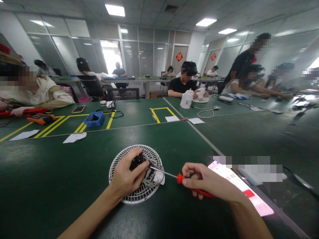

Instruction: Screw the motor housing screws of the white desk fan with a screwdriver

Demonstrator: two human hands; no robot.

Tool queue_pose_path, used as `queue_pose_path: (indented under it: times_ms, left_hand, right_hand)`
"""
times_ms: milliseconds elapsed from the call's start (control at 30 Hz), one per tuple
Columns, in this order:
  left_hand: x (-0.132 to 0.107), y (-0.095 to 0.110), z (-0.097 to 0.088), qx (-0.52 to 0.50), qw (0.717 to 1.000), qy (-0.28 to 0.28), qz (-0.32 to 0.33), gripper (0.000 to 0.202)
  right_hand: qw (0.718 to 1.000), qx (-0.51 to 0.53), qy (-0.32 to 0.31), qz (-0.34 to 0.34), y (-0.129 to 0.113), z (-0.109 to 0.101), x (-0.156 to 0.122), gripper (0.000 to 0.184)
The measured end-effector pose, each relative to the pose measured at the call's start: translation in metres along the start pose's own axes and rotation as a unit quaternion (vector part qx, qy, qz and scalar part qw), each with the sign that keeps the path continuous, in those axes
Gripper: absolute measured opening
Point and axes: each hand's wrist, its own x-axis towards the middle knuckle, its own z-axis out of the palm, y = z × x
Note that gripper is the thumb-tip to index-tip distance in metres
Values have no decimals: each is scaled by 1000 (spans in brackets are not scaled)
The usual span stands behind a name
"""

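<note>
A round white fan grille (117, 186) lies on the green table in front of me. On it sit a black motor-like part (136, 161) and a coil of grey-white cord (149, 181). My left hand (128, 172) is closed around the black part, its fingers covering much of it. My right hand (199, 179) grips a screwdriver (179, 178) by its red handle. The steel shaft points left, and its tip meets the black part near my left fingertips; the exact contact spot is hidden. A white tag (159, 177) hangs at the grille's right side.
A lit phone (239, 186) lies beside my right forearm. Farther off are a blue bin (94, 119), paper slips (74, 137), an orange-black meter (42, 118) and yellow tape markings. Across the table a person (183, 83) handles white fan parts (186, 99); other people sit around.
</note>
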Motion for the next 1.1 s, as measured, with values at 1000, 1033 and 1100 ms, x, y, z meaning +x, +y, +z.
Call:
queue_pose_path:
  times_ms: [1000, 1033, 1100]
  left_hand:
    - [-3, -1, 3, -33, 999, 31, -19, 68]
    - [-3, -1, 4, -44, 998, 38, -26, 75]
    - [-2, 0, 4, -60, 996, 48, -37, 84]
  right_hand:
    - [997, 55, -41, -29, 9, -5, 5, 45]
    - [997, 55, -42, -28, 9, -4, 5, 46]
    - [997, 56, -44, -32, 9, -3, 5, 46]
